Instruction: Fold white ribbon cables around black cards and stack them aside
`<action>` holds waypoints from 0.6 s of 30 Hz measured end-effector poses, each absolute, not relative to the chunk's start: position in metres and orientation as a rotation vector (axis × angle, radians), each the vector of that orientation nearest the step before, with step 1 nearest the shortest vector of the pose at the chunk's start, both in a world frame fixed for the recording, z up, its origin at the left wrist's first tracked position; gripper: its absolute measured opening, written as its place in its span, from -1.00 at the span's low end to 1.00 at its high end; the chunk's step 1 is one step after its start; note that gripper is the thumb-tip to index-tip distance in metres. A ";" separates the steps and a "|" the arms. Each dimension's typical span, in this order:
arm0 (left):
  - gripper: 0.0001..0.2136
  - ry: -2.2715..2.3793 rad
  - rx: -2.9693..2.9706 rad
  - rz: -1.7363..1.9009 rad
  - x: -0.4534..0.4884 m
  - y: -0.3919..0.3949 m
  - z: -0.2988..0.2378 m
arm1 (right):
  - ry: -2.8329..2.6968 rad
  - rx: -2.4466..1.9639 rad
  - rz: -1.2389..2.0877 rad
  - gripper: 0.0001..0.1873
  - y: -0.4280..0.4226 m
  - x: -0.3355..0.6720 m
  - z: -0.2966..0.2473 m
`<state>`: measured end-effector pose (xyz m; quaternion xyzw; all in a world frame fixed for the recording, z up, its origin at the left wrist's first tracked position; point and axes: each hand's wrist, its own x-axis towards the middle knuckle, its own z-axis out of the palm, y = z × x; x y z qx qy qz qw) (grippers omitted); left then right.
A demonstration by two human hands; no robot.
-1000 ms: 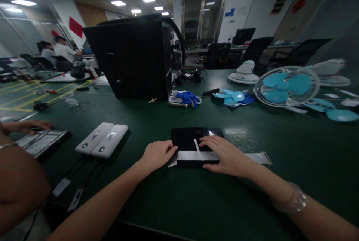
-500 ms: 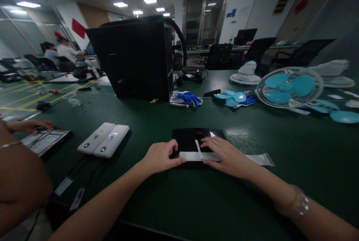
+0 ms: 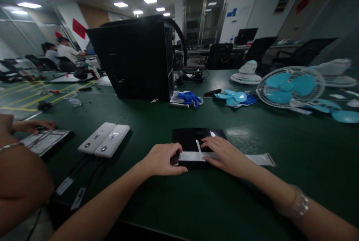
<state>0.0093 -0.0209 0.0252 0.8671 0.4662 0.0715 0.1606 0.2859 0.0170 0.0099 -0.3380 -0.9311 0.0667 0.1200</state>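
A flat, shiny black panel (image 3: 186,140) lies on the green table in front of me. Along its near part runs a silvery-white flat ribbon cable (image 3: 256,159), which extends past the right side to a connector end. A narrow white strip (image 3: 198,146) stands out across the panel. My left hand (image 3: 162,159) is at the panel's left end, thumb and fingers apart around the corner, the thumb by the near edge. Over the right half rests my right hand (image 3: 224,155), fingers stretched on the panel and thumb by the cable, hiding part of it.
Two white box-shaped devices (image 3: 105,140) with cables lie to the left. Beyond them, another person's hand (image 3: 35,125) touches a flat device (image 3: 47,140). A large black case (image 3: 131,61) stands behind, with blue-white gloves (image 3: 187,98), loose blue fan blades (image 3: 232,97) and a fan (image 3: 290,87) rightward.
My left thumb has come off the ribbon cable and moved down toward the panel's near edge, widening its gap to the fingers. My right hand stays almost in place.
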 end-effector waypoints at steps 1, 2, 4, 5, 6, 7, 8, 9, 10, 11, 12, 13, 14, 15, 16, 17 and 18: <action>-0.51 1.336 2.480 0.199 0.009 -0.021 0.025 | -2.723 -0.994 0.197 -0.61 0.017 0.286 0.010; -0.53 1.340 2.485 0.193 0.010 -0.021 0.025 | -2.725 -0.999 0.198 -0.60 0.017 0.286 0.010; -0.55 1.342 2.497 0.178 0.010 -0.021 0.025 | -2.728 -1.006 0.193 -0.60 0.017 0.285 0.010; -0.57 1.338 2.504 0.172 0.010 -0.021 0.025 | -2.728 -1.007 0.187 -0.59 0.016 0.285 0.010; -0.58 1.331 2.512 0.168 0.010 -0.021 0.025 | -2.727 -1.004 0.179 -0.59 0.016 0.285 0.009; -0.58 1.323 2.519 0.166 0.010 -0.022 0.025 | -2.723 -0.998 0.171 -0.60 0.016 0.285 0.009; -0.59 1.316 2.524 0.167 0.011 -0.022 0.025 | -2.720 -0.992 0.164 -0.60 0.016 0.285 0.009; -0.59 1.310 2.527 0.168 0.011 -0.022 0.025 | -2.717 -0.985 0.159 -0.61 0.016 0.285 0.009; -0.59 1.307 2.527 0.164 0.011 -0.022 0.025 | -2.717 -0.980 0.157 -0.61 0.016 0.285 0.009; -0.59 1.306 2.525 0.157 0.011 -0.022 0.025 | -2.716 -0.976 0.155 -0.61 0.016 0.285 0.009; -0.59 1.309 2.522 0.149 0.011 -0.022 0.025 | -2.718 -0.972 0.153 -0.61 0.016 0.285 0.009; -0.59 1.314 2.520 0.142 0.011 -0.022 0.025 | -2.719 -0.969 0.149 -0.61 0.016 0.285 0.009; -0.61 1.320 2.518 0.138 0.011 -0.022 0.025 | -2.721 -0.965 0.146 -0.61 0.016 0.285 0.009; -0.62 1.326 2.516 0.138 0.012 -0.022 0.025 | -2.721 -0.961 0.142 -0.62 0.016 0.285 0.008; -0.64 1.333 2.513 0.140 0.012 -0.022 0.025 | -2.721 -0.960 0.139 -0.62 0.016 0.285 0.008; -0.66 1.338 2.510 0.140 0.012 -0.022 0.025 | -2.721 -0.959 0.136 -0.62 0.016 0.285 0.008; -0.68 1.339 2.506 0.139 0.012 -0.022 0.025 | -2.723 -0.961 0.135 -0.62 0.016 0.284 0.008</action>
